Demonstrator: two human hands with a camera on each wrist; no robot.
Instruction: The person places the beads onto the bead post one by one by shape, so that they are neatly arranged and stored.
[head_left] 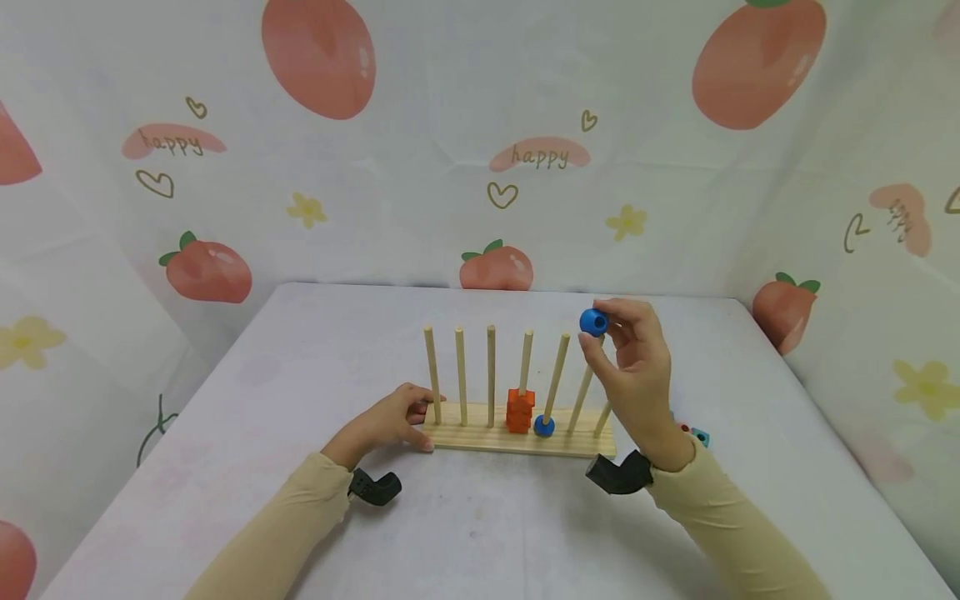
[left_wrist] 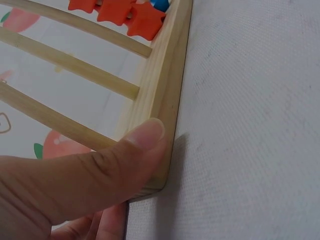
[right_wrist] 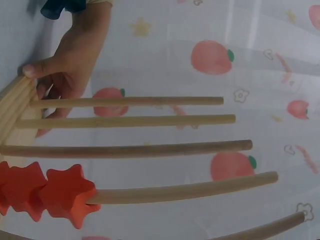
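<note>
Beige sleeves (head_left: 738, 521) reach in from the near side, each bearing a dark wrist mount (head_left: 375, 487), above a table (head_left: 480, 533) covered in white. A pale backdrop (head_left: 420, 100) printed with red fruit (head_left: 208, 272), yellow flowers (head_left: 307, 210) and the word "happy" rises behind the tabletop and to both sides. On the table stands a wooden board (head_left: 480, 442) with a row of pegs (head_left: 491, 375); the fourth from the left carries a stack of orange stars (head_left: 521, 412), the fifth a lower blue bead (head_left: 544, 427) at its foot. The left hand (head_left: 393, 419) grips the board's left end, thumb (left_wrist: 142, 137) along the front edge. The right hand (head_left: 636, 362) pinches a second blue bead (head_left: 588, 323) near the sixth peg's top; whether they touch cannot be told. Small coloured pieces (head_left: 701, 437) lie beyond the right wrist, partly hidden.
</note>
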